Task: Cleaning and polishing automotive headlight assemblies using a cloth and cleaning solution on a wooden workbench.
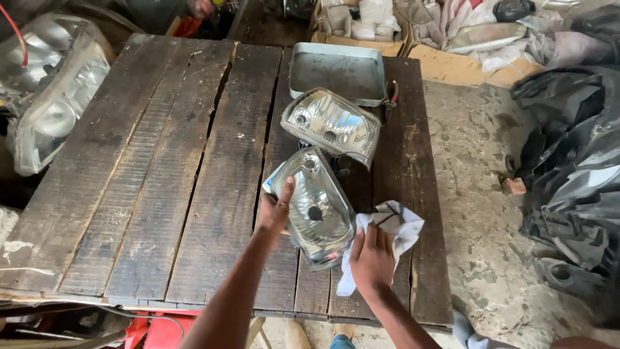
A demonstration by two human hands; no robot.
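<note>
**Two hands on one headlight reflector**

Two hands work at the near edge of the wooden surface [161, 194]. My left hand [276, 210] holds the left side of a chrome headlight reflector [316, 207]; its fingers are curled around the rim, and the thumb lies on the shiny face. The reflector lies tilted, its narrow end pointing away from me. My right hand [372, 257] presses a white cloth [397, 226] against the right lower side of the reflector. The fingers of this hand are almost flat and close together on the cloth, with part of the cloth sticking out above and below the hand.

Just behind the held reflector there is a second headlight housing [332, 126], also chrome inside, and the two seem to touch or nearly touch. Further back stands a grey metal tray [336, 71], at the far edge of the surface. At the left, beside the surface, I see a large complete headlamp [51, 97] with a clear lens. At the right, on the concrete floor [471, 194], dark car parts [575, 174] are piled up.
</note>
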